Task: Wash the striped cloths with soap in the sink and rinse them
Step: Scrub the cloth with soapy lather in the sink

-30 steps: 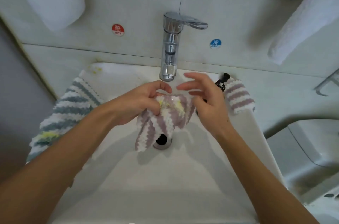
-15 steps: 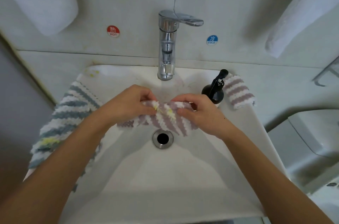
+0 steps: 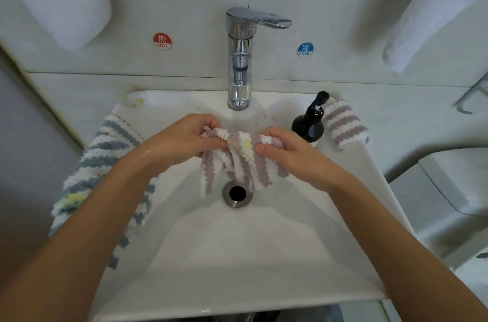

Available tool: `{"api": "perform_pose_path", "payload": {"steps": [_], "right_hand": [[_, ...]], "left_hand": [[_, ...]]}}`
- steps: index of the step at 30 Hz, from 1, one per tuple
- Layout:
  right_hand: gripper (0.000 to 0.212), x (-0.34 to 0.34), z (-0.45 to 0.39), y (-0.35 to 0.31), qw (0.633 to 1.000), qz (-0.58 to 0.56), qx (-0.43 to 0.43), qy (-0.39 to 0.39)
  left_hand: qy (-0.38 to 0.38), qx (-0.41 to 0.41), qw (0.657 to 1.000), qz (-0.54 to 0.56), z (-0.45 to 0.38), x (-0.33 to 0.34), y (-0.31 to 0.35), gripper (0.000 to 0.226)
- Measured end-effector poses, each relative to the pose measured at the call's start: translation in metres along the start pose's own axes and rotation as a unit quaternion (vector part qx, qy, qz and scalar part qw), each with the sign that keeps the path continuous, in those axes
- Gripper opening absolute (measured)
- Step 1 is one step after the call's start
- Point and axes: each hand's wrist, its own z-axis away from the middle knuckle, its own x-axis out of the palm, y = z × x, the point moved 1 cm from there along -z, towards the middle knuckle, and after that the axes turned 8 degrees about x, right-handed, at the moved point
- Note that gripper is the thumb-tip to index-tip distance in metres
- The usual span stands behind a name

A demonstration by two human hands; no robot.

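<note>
My left hand [image 3: 182,141] and my right hand [image 3: 287,155] both hold the purple striped cloth [image 3: 235,160], with the fingers curled round its upper edge and the thumbs pressing on the front side. The cloth is bunched between my two hands, and a yellow mark shows on it near my right thumb. Its lower part hangs down from my fingers, just above the drain [image 3: 237,193] of the white sink [image 3: 237,255]. A little beyond my hands stands the chrome faucet [image 3: 240,57]; I see no water running from it. Near my right hand, on the far side, a black soap dispenser [image 3: 309,123] stands on the sink rim, and just beside it lies a second purple striped cloth [image 3: 346,123]. To the left of my left forearm, a teal striped cloth [image 3: 97,160] lies over the left rim of the sink, and it also has a yellow stain. Farther away, on the wall, there is a red HOT sticker [image 3: 162,41] and a blue COLD sticker [image 3: 305,49].
</note>
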Motion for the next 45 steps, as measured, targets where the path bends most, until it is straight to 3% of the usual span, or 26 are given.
{"api": "perform_pose_path", "payload": {"steps": [2,5,7,10,13,15,21,25,28,30,33,37,41,45], "right_hand": [[0.034,0.001,0.0,0.001,0.999,-0.046,0.022,-0.005],[0.016,0.002,-0.001,0.004,0.998,-0.06,0.029,0.001],[0.015,0.001,-0.003,0.006,0.998,-0.045,0.034,0.012],[0.018,0.003,-0.006,0.006,0.999,0.016,0.032,0.04],[0.013,0.0,-0.005,0.006,0.984,0.153,-0.005,0.092],[0.024,-0.003,-0.003,0.005,0.978,0.171,-0.021,0.116],[0.04,-0.002,-0.004,0.001,0.991,0.015,0.005,0.135],[0.042,0.017,-0.008,-0.003,0.972,-0.106,-0.001,0.208],[0.04,0.028,-0.01,-0.006,0.953,-0.15,-0.015,0.263],[0.042,0.029,-0.01,-0.01,0.938,-0.191,-0.011,0.288],[0.047,0.034,-0.016,-0.019,0.928,-0.207,-0.022,0.309],[0.05,0.045,-0.026,-0.026,0.933,-0.181,-0.044,0.308],[0.049,0.044,-0.026,-0.017,0.944,-0.126,-0.073,0.297],[0.047,0.037,-0.026,-0.025,0.931,-0.184,-0.073,0.307]], "left_hand": [[-0.005,-0.008,1.0,0.03,0.001,-0.003,0.001,0.008],[-0.003,-0.007,0.998,0.06,0.003,-0.006,0.003,0.008],[0.003,-0.011,0.997,0.082,0.004,-0.007,0.003,0.008],[-0.001,-0.016,0.997,0.074,0.004,-0.006,0.002,0.009],[0.001,-0.021,0.998,0.067,0.003,-0.007,0.0,0.009],[0.006,-0.024,0.998,0.062,0.002,-0.008,-0.001,0.008],[0.017,-0.01,0.996,0.083,0.003,-0.001,0.002,0.01],[0.037,0.042,0.995,0.086,0.003,0.036,0.013,0.018],[0.077,0.078,0.986,0.126,0.002,0.063,0.022,0.009],[0.135,0.078,0.971,0.18,0.0,0.073,0.027,0.018],[0.264,0.087,0.947,0.163,-0.006,0.084,0.03,0.04],[0.385,0.063,0.905,0.17,-0.014,0.089,0.031,0.041],[0.367,0.037,0.907,0.201,-0.012,0.092,0.026,0.038],[0.326,0.014,0.886,0.329,-0.012,0.085,0.034,0.028]]}}
